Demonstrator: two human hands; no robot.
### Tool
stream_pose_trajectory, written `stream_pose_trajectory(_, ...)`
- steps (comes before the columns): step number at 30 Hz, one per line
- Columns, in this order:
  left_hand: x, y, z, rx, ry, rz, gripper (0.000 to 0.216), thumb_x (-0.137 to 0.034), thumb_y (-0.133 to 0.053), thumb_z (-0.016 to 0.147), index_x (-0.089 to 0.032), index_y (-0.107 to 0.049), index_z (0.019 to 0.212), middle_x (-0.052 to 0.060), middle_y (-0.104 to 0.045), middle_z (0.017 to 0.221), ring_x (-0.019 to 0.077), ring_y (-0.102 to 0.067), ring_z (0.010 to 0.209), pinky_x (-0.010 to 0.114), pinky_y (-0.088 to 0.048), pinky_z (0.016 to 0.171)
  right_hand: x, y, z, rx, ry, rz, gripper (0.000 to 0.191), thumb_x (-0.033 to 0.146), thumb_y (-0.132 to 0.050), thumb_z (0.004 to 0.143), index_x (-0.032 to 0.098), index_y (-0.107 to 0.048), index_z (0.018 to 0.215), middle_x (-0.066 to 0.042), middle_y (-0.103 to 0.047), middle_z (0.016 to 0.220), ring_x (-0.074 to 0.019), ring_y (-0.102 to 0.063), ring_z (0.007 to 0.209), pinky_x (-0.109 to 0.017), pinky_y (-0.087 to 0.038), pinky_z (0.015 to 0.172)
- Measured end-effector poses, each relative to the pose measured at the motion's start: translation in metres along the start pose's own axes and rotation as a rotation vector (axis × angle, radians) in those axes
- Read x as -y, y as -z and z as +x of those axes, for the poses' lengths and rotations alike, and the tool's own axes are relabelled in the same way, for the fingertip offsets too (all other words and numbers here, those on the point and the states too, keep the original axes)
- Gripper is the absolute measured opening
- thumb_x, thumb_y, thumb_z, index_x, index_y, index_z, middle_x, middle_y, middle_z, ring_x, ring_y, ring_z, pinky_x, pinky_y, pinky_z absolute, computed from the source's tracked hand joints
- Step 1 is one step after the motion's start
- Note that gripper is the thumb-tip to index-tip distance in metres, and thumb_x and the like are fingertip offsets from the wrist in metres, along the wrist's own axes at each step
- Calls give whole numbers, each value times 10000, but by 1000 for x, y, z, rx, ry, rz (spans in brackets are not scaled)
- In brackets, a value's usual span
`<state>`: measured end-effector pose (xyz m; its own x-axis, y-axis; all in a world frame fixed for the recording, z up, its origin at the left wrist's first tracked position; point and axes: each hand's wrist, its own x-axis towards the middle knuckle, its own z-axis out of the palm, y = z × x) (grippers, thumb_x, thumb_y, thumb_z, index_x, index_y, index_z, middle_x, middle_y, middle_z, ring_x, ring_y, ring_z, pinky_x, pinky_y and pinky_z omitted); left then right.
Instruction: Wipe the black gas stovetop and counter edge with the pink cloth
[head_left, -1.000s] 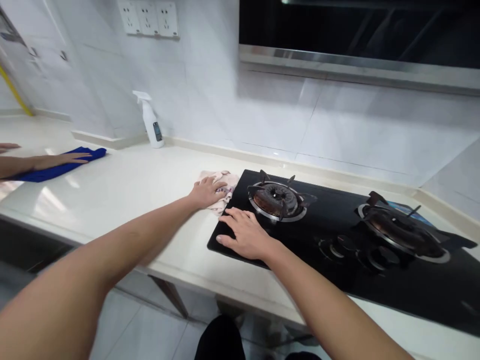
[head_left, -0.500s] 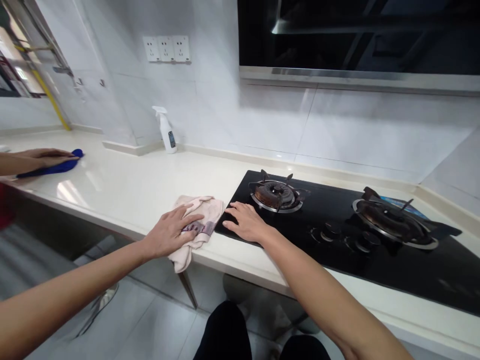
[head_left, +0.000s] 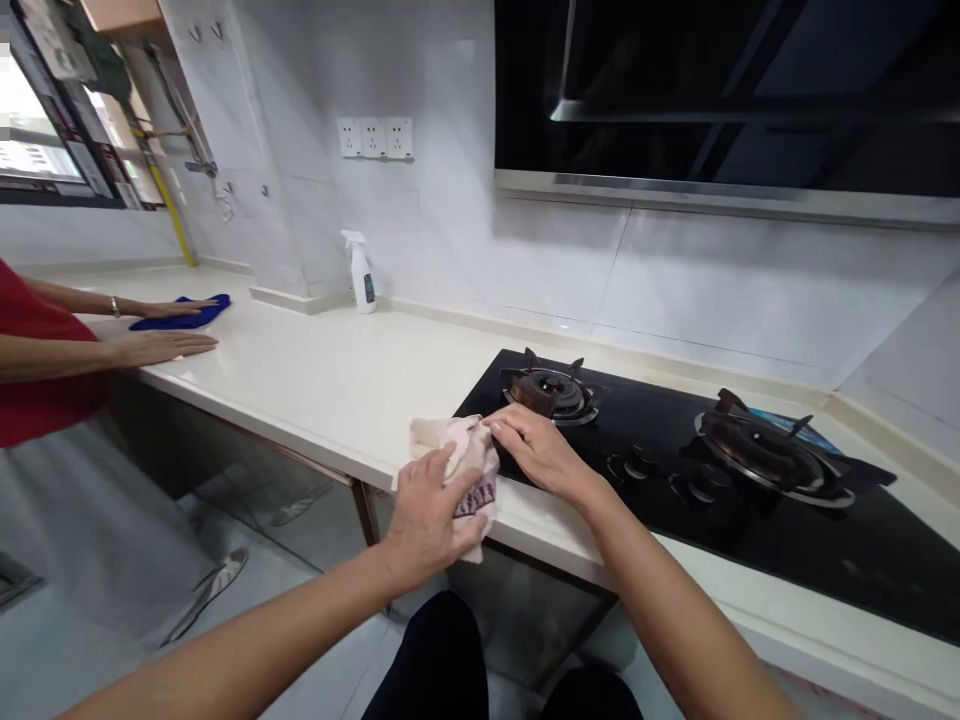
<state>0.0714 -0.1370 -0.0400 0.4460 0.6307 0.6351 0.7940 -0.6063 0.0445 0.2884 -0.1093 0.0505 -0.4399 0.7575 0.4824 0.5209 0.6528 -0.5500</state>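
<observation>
A pale pink cloth with a purple patterned band lies bunched at the counter's front edge, by the left corner of the black gas hob. My left hand is closed on the cloth from the front, with its thumb across the band. My right hand reaches over the hob's front left corner. Its fingertips close on the cloth's upper right edge. Part of the cloth is hidden under both hands.
Two burners with pan supports and two knobs stand on the hob. A white spray bottle is against the wall. At left, a co-worker in red has one hand on a blue cloth. The range hood overhangs the hob.
My left hand has moved right with the cloth and bunched it up against the hob's corner. My right hand now touches the cloth. The view has swung left, showing more of the co-worker.
</observation>
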Motion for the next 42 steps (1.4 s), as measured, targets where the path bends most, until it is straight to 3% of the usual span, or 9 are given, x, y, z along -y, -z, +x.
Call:
stream_pose_trajectory(4,-65,-20,6,-58,-132,-69,579,-554,-637,872,-295,-633,1390,181,-547,1432,385,-545,1218,564,-445,974,8,17,-67,30,-42,62,399,449,-368,1088,237,-702,1140,-57,-672,1213,-199,-597,1156,-359,-445,1072)
stream_pose_trajectory(10,-170,-65,29,-68,-421,-139,500,-525,-621,896,-284,-654,1333,229,-559,1444,385,-605,1126,531,-468,851,-20,54,-163,-286,-361,-84,493,531,-306,1070,259,-717,1094,-71,-671,1147,-235,-611,1122,-396,-471,1038)
stream_pose_trajectory(14,-239,-93,41,-106,-549,-175,514,-510,-621,907,-228,-651,1335,251,-573,1430,388,-590,1215,487,-469,833,-36,84,-213,-386,-534,-287,543,611,-320,1029,279,-747,1077,-84,-681,1088,-277,-618,1096,-472,-477,1046)
stream_pose_trajectory(18,-270,-96,48,-153,-567,-214,501,-465,-644,905,-251,-633,1359,246,-561,1445,367,-597,1234,454,-470,810,-44,103,-248,-435,-663,-272,590,630,-265,1023,303,-742,1140,-83,-666,1238,-276,-594,1222,-492,-460,1115)
stream_pose_trajectory(22,-248,-76,47,-81,-621,-289,531,-529,-680,891,-237,-650,1333,220,-596,1401,352,-583,1238,459,-492,884,-37,91,-255,-391,-616,-399,586,619,-284,1021,285,-706,1253,-105,-647,1275,-297,-559,1249,-556,-431,1131)
stream_pose_trajectory(28,-164,-51,35,-96,-686,-523,284,-390,-695,918,-225,-733,1145,164,-618,1413,321,-484,1394,474,-469,1066,-13,30,-220,-300,-464,-558,524,554,-369,1045,274,-579,1434,-123,-523,1473,-296,-442,1400,-561,-350,1201)
stream_pose_trajectory(32,-105,-32,34,-155,-541,-575,175,-195,-600,938,-225,-773,939,103,-697,1302,239,-608,1250,417,-488,1018,-4,-1,-172,-226,-452,-620,564,580,-414,1035,264,-541,1484,-140,-428,1581,-343,-338,1491,-598,-300,1221)
stream_pose_trajectory(35,-71,-20,40,-108,-450,-489,215,-215,-591,954,-231,-769,834,84,-734,1209,241,-643,1177,438,-471,972,-7,-11,-130,-165,-476,-584,603,618,-403,1031,240,-553,1476,-166,-421,1592,-368,-320,1506,-615,-287,1214)
stream_pose_trajectory(42,-7,-16,73,-91,-140,-498,286,-290,-501,1010,-245,-782,975,43,-787,1039,196,-703,999,382,-489,928,-46,2,-53,-54,-509,-498,518,518,-455,1031,205,-578,1425,-143,-505,1514,-279,-437,1422,-468,-332,1192)
